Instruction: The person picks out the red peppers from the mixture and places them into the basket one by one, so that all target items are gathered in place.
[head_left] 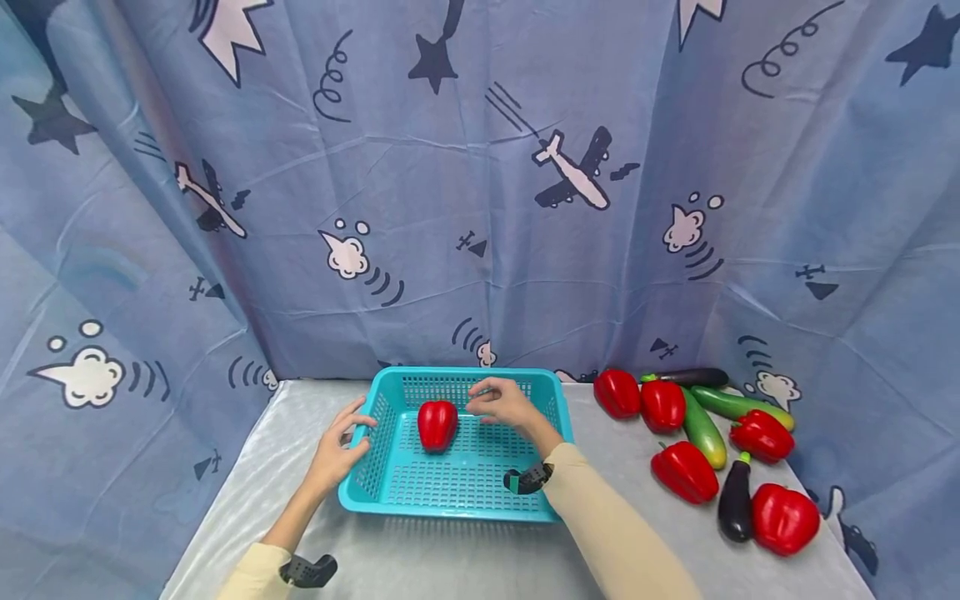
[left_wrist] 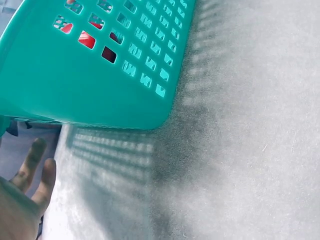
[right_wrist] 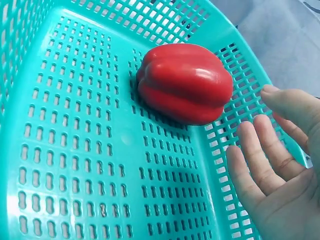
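Note:
A turquoise plastic basket [head_left: 450,514] with slotted walls stands on the table. Inside it, left of the middle, lies one red bell pepper [head_left: 437,426]. My left hand [head_left: 337,450] is at the basket's left side, fingers spread around the rim. In the left wrist view, two fingers [left_wrist: 46,187] of it show beside the basket's corner. Over the basket's interior, right of the pepper, is my right hand [head_left: 504,402], fingers relaxed and holding nothing. The right wrist view shows a gap between its fingertips [right_wrist: 246,129] and the pepper [right_wrist: 185,82].
On the table's right side lie several more red bell peppers [head_left: 684,472], two eggplants [head_left: 736,500] and two green zucchini-like vegetables [head_left: 703,429]. A blue patterned curtain [head_left: 450,250] hangs behind the table and along both sides.

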